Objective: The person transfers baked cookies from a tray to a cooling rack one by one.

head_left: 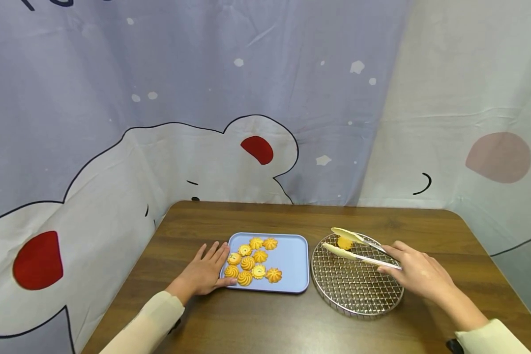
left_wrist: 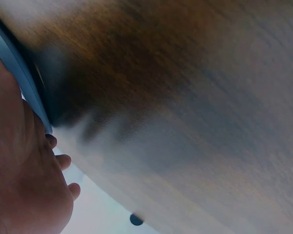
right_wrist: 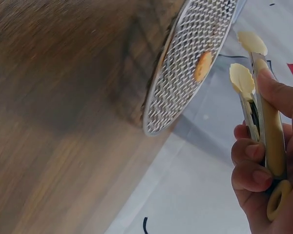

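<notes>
Left hand point(head_left: 207, 270) on tray point(head_left: 293, 265); right hand point(head_left: 418, 271) gripping tongs point(head_left: 345, 252) over wire rack point(head_left: 358, 290).
The left hand lies across the tray's left edge, fingers extended. Piped cookies point(head_left: 247, 263) sit on the tray, immediately right of that hand. To the left of the right hand, a single cookie point(head_left: 345, 243) rests on the rack, apart from the parted tong tips. The right hand's fingers and thumb curl around the handles.

Soft, blurry shadows on the tabletop point(right_wrist: 63, 146)
</notes>
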`<action>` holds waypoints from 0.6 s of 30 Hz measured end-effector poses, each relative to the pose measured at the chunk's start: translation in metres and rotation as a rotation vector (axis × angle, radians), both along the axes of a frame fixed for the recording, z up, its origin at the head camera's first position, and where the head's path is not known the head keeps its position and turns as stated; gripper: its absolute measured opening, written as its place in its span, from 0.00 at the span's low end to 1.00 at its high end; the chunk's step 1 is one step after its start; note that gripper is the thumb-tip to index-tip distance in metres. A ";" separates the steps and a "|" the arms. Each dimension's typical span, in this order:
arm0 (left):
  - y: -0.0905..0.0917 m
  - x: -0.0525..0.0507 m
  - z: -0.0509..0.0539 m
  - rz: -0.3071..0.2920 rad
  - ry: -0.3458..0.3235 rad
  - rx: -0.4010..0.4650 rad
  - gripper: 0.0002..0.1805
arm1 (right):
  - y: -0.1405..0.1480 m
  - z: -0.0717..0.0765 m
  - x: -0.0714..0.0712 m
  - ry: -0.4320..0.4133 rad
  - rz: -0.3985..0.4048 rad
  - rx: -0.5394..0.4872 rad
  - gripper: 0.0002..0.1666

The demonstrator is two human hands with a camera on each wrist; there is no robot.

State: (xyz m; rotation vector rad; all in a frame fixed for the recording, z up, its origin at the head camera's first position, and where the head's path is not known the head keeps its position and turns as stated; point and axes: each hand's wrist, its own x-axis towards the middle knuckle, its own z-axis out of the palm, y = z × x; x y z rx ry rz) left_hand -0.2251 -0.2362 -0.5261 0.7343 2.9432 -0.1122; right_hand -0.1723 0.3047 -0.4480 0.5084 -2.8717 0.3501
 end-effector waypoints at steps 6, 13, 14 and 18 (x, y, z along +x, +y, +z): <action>0.000 0.001 0.001 0.000 0.006 0.000 0.58 | -0.012 -0.001 -0.001 0.016 0.031 0.005 0.35; -0.001 0.001 0.001 -0.012 0.019 0.017 0.57 | -0.028 -0.003 0.001 -0.003 0.065 -0.009 0.35; -0.001 0.001 0.001 -0.011 0.020 0.015 0.58 | -0.030 -0.003 0.002 -0.001 0.068 -0.010 0.35; -0.001 0.001 0.002 -0.012 0.023 0.012 0.57 | -0.038 -0.002 0.004 -0.004 0.082 -0.015 0.34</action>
